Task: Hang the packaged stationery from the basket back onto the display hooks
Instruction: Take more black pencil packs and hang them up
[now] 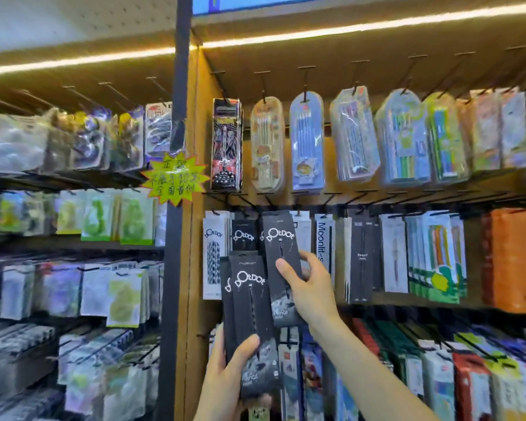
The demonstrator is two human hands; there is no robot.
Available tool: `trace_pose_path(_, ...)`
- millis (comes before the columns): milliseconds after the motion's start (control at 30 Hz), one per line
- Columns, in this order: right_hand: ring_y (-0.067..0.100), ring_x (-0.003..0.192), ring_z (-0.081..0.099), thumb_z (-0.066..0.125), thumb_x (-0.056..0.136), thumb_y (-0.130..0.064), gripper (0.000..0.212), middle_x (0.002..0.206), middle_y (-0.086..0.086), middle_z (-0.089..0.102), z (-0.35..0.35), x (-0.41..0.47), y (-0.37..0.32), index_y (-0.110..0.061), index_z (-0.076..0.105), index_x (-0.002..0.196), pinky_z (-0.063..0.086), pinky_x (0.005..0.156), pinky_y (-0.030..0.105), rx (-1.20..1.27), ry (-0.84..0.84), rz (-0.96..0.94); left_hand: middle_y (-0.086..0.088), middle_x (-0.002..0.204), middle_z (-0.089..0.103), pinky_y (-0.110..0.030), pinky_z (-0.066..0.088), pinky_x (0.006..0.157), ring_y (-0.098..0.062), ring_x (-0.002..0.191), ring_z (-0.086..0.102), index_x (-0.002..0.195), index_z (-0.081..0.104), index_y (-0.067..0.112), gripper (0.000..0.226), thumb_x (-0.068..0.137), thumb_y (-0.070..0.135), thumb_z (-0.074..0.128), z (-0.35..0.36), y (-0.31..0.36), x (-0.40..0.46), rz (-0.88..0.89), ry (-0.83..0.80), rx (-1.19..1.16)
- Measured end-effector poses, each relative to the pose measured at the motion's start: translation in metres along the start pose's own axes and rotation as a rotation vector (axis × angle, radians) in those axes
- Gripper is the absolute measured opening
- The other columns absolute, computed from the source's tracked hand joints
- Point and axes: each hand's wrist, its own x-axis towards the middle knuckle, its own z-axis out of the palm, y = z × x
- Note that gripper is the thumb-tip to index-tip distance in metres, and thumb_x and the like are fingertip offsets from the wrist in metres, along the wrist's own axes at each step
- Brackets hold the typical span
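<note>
Right hand: my right hand (308, 287) grips one black pencil pack (281, 262) near its middle, thumb across the front, fingers curled behind it.
Raised pack: I see it upright, slightly tilted, its top edge up at the middle row of display hooks (268, 199); whether the hanging hole is on a hook, I cannot tell.
Left hand: my left hand (228, 364) holds a small stack of black pencil packs (249, 317) from below, thumb pressed on the front pack, fingers wrapped behind.
Stack: it stands upright, lower and left of the raised pack, its right edge overlapping that pack's left side.
Hanging packs: just behind the raised pack I see matching black packs (244, 237) already on the hooks, with a white pack of the same brand (213, 253) to their left.
Top row: blister-packed pencil sets (307, 141) hang from the upper hooks under a lit shelf strip (362, 25).
Right of the hands: more boxed pens (362, 256) and an orange pack (512, 259) hang in the same row.
Left bay: blurred packaged goods fill it, with a yellow starburst sign (174, 177) on the dark upright post (176, 117) between the bays.
Basket: not in my view.
</note>
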Motion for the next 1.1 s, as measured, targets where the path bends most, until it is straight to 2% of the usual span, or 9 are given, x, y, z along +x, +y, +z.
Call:
trace_pose_path(67,0.012,0.1,0.074,0.072,0.092,-0.042,0.043,0.114,-0.004,0.075,0.013,0.023,0.004,-0.028,0.056,0.13,0.061,0.09,0.039,-0.004,0.015,0.01,0.002,0.127,0.07,-0.024,0.06,0.066,-0.02,0.106,0.072,0.143,0.052,0.033,0.064,0.084,0.027,0.078,-0.007,0.001,0.01,-0.004,-0.002,0.011)
trace_pose_path(167,0.019,0.11,0.069,0.073,0.091,-0.046,0.042,0.12,-0.005,0.072,0.025,0.045,0.011,-0.029,0.059,0.127,0.058,0.094,0.051,-0.015,0.019,0.014,0.003,0.123,0.069,-0.032,0.061,0.055,-0.026,0.099,0.073,0.136,0.053,0.041,0.056,0.087,0.029,0.076,-0.015,0.005,0.018,-0.028,-0.031,-0.007)
trace_pose_path(300,0.017,0.113,0.067,0.071,0.092,-0.047,0.041,0.122,-0.009,0.07,0.031,0.058,0.023,-0.029,0.061,0.126,0.056,0.098,0.049,-0.047,0.045,0.04,0.0,0.123,0.07,-0.041,0.059,0.058,-0.036,0.096,0.075,0.131,0.055,0.051,0.069,0.068,0.041,0.082,-0.022,0.006,0.027,-0.064,-0.057,-0.017)
trace_pose_path(400,0.018,0.116,0.066,0.069,0.08,-0.066,0.063,0.127,-0.008,0.069,0.036,0.065,0.031,-0.029,0.061,0.131,0.055,0.102,0.048,-0.09,0.073,0.044,0.003,0.12,0.072,-0.042,0.06,0.057,-0.032,0.091,0.077,0.131,0.055,0.051,0.059,0.08,0.034,0.08,-0.026,0.007,0.03,-0.048,-0.04,-0.019)
trace_pose_path(567,0.028,0.137,0.05,0.063,0.099,-0.045,0.064,0.149,0.004,0.054,0.054,0.085,0.035,-0.011,0.047,0.15,0.043,0.112,0.042,-0.237,0.131,0.15,0.013,0.106,0.076,-0.039,0.06,0.054,-0.023,0.084,0.079,0.125,0.058,0.052,0.044,0.091,0.031,0.075,-0.028,0.009,0.034,-0.044,-0.03,0.015)
trace_pose_path(767,0.033,0.104,0.066,0.053,0.101,-0.051,0.055,0.113,0.016,0.071,0.059,0.089,0.047,-0.001,0.065,0.119,0.054,0.085,0.038,-0.381,0.147,0.277,0.01,0.103,0.078,-0.032,0.056,0.05,-0.023,0.077,0.079,0.12,0.06,0.052,0.037,0.091,0.034,0.074,-0.031,0.015,0.034,-0.052,-0.039,0.051)
trace_pose_path(867,0.021,0.096,0.066,0.052,0.1,-0.054,0.049,0.105,0.003,0.073,0.048,0.055,0.043,-0.009,0.069,0.109,0.05,0.08,0.034,-0.494,0.189,0.177,0.007,0.107,0.079,-0.032,0.056,0.05,-0.026,0.081,0.078,0.119,0.06,0.053,0.036,0.091,0.035,0.074,-0.032,0.016,0.033,-0.059,-0.051,0.067)
trace_pose_path(967,0.005,0.094,0.069,0.06,0.096,-0.055,0.035,0.1,-0.012,0.075,0.042,-0.006,0.035,-0.024,0.073,0.106,0.053,0.085,0.029,-0.18,0.099,0.095,0.003,0.108,0.078,-0.031,0.056,0.05,-0.027,0.082,0.078,0.117,0.061,0.054,0.036,0.089,0.038,0.076,-0.032,0.014,0.034,-0.057,-0.07,0.086)
trace_pose_path(1100,0.004,0.089,0.073,0.075,0.091,-0.038,0.019,0.094,-0.007,0.077,0.042,-0.038,0.035,-0.024,0.072,0.104,0.054,0.074,0.016,0.003,-0.014,0.127,0.009,0.111,0.077,-0.031,0.056,0.052,-0.022,0.083,0.078,0.12,0.06,0.053,0.04,0.086,0.042,0.079,-0.023,0.012,0.035,-0.056,-0.101,0.134)
